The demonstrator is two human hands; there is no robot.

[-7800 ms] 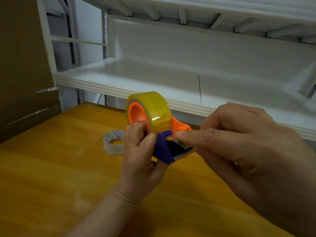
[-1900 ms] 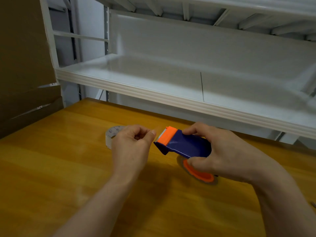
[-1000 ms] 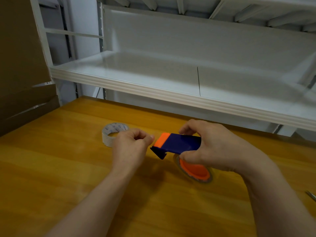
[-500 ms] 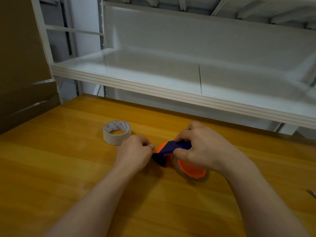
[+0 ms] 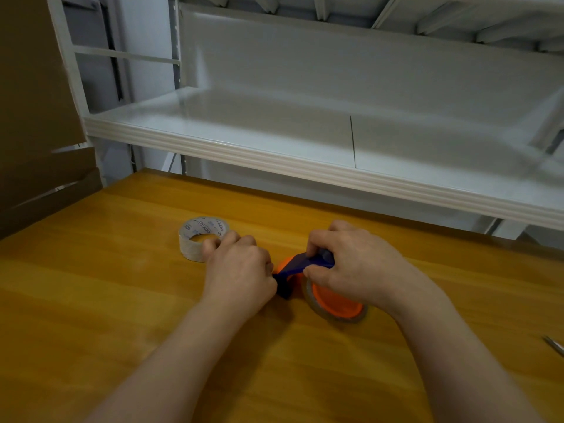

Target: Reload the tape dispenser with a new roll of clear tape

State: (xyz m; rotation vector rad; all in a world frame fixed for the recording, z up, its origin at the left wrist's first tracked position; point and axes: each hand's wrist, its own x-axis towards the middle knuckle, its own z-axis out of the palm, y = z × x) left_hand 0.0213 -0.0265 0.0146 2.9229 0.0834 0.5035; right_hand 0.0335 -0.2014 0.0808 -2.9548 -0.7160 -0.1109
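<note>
The blue and orange tape dispenser (image 5: 293,267) lies low on the wooden table (image 5: 91,300), with a roll of clear tape (image 5: 335,303) on its orange hub. My right hand (image 5: 351,264) grips the dispenser's blue body from above. My left hand (image 5: 241,270) is curled just left of the dispenser's cutter end, touching it; what its fingers pinch is hidden. A nearly spent tape roll (image 5: 200,236) with a printed core lies flat behind my left hand.
A white metal shelf (image 5: 305,166) overhangs the table's far edge. Brown cardboard (image 5: 39,148) stands at the far left. A metal tip, perhaps scissors (image 5: 554,345), shows at the right edge.
Both hands have lowered the dispenser from the air to the table surface. My left hand stayed at the cutter end throughout.
</note>
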